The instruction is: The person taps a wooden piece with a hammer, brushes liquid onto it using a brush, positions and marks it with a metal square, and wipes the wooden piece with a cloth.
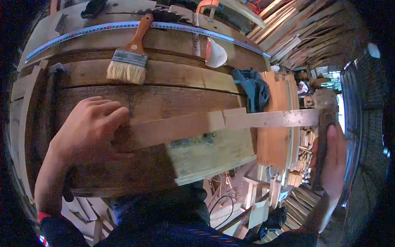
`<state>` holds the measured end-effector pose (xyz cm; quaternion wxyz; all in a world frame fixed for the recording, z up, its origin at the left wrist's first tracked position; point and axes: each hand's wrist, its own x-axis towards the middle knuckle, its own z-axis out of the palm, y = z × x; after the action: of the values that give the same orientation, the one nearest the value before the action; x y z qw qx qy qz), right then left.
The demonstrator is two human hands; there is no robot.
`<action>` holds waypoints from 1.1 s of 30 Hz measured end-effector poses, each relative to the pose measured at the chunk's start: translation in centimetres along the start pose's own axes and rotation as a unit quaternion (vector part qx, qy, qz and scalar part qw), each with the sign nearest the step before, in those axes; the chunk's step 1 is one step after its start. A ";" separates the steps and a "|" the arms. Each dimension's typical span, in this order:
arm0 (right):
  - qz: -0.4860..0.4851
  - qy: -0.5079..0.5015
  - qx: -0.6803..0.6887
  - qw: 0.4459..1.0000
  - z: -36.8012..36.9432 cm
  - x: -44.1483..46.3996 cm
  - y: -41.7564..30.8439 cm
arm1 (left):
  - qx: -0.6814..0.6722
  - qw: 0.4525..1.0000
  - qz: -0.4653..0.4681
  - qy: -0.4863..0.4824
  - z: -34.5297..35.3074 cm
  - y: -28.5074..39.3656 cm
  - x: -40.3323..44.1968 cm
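Note:
My left hand (96, 121) has its fingers curled around the left end of a wooden strip (177, 126), above the bench's brown planks. From the strip's right end a narrower pale flat bar (284, 118) with a shiny patch runs on to the right. It meets a dark upright piece (323, 148) like a handle, and my right hand (335, 154) is closed on that. Whether bar and upright are one tool, I cannot tell. A wide paintbrush (127, 68) with pale bristles lies beyond my left hand.
A tape measure (119, 26) stretches across the bench's far side. Near it are a white cup-shaped thing (217, 53) and an orange clamp (207, 6). A blue-green cloth (253, 88) lies beside stacked reddish boards (277, 144). Wood strips (284, 24) are piled at the upper right.

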<state>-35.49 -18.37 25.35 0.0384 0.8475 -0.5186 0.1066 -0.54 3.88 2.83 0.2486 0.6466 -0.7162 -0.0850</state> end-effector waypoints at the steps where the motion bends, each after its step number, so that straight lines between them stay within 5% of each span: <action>1: -0.033 0.033 -0.064 0.997 0.1 -0.1 0.2 | -0.002 1.000 -0.001 -0.005 -0.1 0.0 0.1; 4: 0.086 0.029 0.082 0.992 0.9 -0.6 -2.8 | -0.009 1.000 -0.006 -0.016 -0.5 0.1 0.1; 21: 0.039 0.037 0.054 0.997 0.4 -0.7 -2.2 | -0.010 1.000 0.000 -0.004 -0.7 0.4 0.0; 33: 0.099 -0.032 0.129 0.986 0.2 -0.4 0.6 | -0.050 0.998 -0.033 -0.034 -1.2 0.7 0.2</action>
<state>-36.13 -18.31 25.02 -0.0988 0.7927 -0.5829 0.1486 -0.59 4.05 4.16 0.2532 0.6533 -0.6973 -0.1509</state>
